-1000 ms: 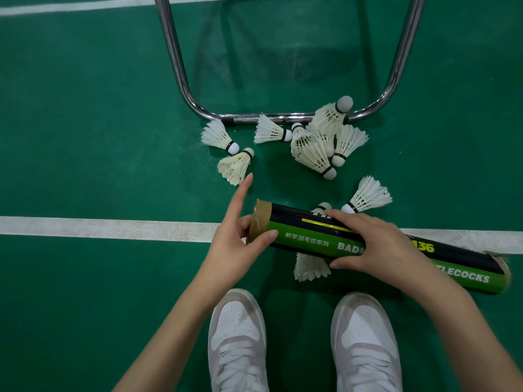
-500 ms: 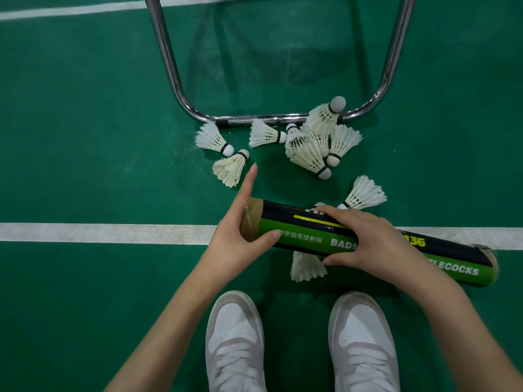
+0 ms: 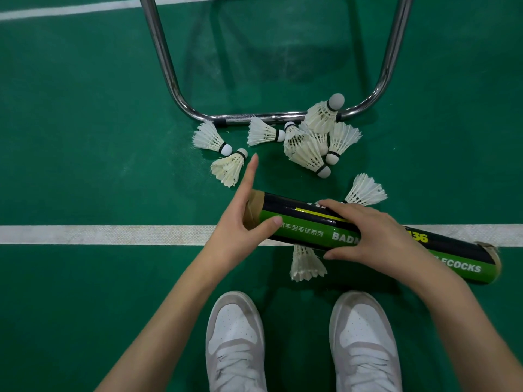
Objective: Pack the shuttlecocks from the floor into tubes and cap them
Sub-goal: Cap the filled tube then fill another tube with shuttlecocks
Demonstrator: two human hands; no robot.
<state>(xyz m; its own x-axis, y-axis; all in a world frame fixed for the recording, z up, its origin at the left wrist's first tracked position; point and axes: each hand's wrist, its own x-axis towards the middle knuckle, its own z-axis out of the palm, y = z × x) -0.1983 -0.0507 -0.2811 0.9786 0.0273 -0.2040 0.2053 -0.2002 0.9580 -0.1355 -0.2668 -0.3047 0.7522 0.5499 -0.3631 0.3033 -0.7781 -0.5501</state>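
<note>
Shuttlecocks number at least nine, all white-feathered and all on the green floor (image 3: 85,137). Two lie as a pair at about eleven o'clock from the tube's open mouth: one (image 3: 210,137) with its cork toward the person, and one (image 3: 227,168) just below it, corks nearly touching. One (image 3: 263,132) lies alone just beside the bar of the chrome frame (image 3: 167,66). A heap (image 3: 314,142) at twelve o'clock from the tube holds four that I can count, with perhaps another underneath; its top one leans on the frame. One (image 3: 365,190) lies at one o'clock just behind the right hand, and one (image 3: 307,263) pokes out from under the tube at six o'clock.

One tube (image 3: 308,224), green and black, lies on its side across the one near white line (image 3: 99,234), running from nine toward four o'clock, its brown left end uncapped.

Left hand (image 3: 240,230) grips the tube's open end, thumb curled onto the green side, forefinger pointing straight out toward twelve o'clock. Right hand (image 3: 373,236) clasps the tube's middle, fingers over the top and thumb underneath.

Two white shoes, left (image 3: 235,335) and right (image 3: 365,338), stand at six o'clock.
</note>
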